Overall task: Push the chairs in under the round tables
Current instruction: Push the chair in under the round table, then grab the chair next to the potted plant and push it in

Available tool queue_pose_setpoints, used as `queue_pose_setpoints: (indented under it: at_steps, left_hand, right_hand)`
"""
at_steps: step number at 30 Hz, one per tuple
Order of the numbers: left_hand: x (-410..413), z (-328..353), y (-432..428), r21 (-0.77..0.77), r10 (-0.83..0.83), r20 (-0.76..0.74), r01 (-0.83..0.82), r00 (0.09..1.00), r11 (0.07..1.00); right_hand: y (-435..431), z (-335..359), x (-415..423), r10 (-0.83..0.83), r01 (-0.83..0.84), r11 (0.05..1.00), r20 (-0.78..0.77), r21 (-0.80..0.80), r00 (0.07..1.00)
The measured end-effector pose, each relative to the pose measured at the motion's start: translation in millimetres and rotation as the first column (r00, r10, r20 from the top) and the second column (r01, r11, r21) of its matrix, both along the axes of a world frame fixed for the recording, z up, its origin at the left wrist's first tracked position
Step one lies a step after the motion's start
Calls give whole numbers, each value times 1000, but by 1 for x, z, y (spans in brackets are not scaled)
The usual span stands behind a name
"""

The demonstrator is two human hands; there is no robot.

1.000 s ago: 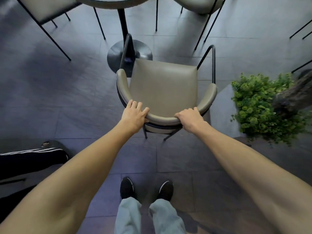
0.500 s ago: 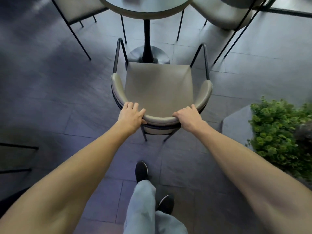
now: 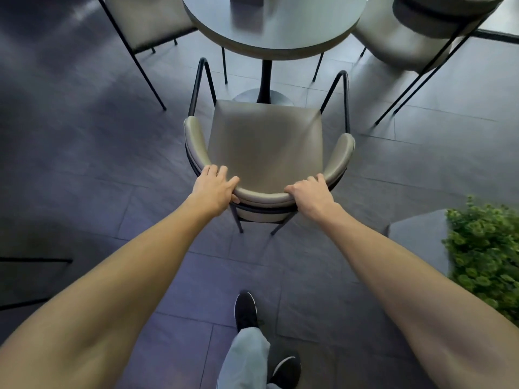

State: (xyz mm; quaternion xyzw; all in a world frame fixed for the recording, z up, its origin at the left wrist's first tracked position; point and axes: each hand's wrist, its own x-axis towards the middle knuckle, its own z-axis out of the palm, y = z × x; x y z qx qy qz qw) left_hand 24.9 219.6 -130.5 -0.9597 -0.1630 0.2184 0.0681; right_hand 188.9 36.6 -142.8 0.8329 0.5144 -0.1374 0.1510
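A grey-green padded chair with a curved backrest and black metal legs stands in front of me, facing a round table on a black pedestal. The seat's front edge sits just short of the tabletop's near rim. My left hand grips the backrest on its left side. My right hand grips the backrest on its right side. Both arms are stretched forward.
Two more chairs flank the table: one at the upper left, one at the upper right. A green potted plant stands at the right. Black metal chair legs show at the left edge. The floor is dark tile.
The chair has slid forward toward the table, squared up with the pedestal. I have stepped forward with it; both hands keep their hold on the backrest.
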Motion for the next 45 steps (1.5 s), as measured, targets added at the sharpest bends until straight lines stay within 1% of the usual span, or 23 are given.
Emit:
queue_pose_setpoints:
  at_steps: [6,10,18,20,22,25,27,32,36,38,41,45]
  left_hand:
    - [24,0,44,-2,43,9,-43,999,999]
    - [42,-2,70,-42,79,23,-78,997,996]
    - [53,0,97,-65,66,23,-64,998,996]
    - [54,4,96,-51,45,-2,-45,999,998]
    - [58,16,93,-49,11,-75,-15,997,999]
    - [81,48,86,-157,-11,-137,-11,990,988]
    - [107,75,78,-160,-51,-86,37,995,986]
    - [199,153,51,-74,-142,121,152,982,986]
    - [279,214,22,-50,-155,266,174,951,983]
    - [317,236,8,-46,-155,322,179,934,983]
    - [377,256,-6,-25,-160,363,181,918,983]
    - [459,259,-17,-27,-146,357,167,923,986]
  right_hand:
    - [49,1,20,-8,9,999,-6,35,1000]
    - [76,1,33,-21,21,999,0,31,1000]
    - [94,-2,39,-33,34,999,-3,32,999]
    - [93,2,39,-22,22,1000,-17,8,1000]
    - [93,11,43,-8,6,999,-47,-35,999]
    - [92,33,56,-26,21,999,-96,-45,995]
    - [89,57,69,-45,44,999,-92,-21,995]
    - [73,143,135,-120,118,990,16,80,993]
    - [51,210,208,-190,172,971,101,164,977]
    - [40,235,248,-218,194,967,146,166,965]
    - [25,260,310,-230,203,967,180,156,956]
    - [13,278,397,-224,197,970,211,142,951]
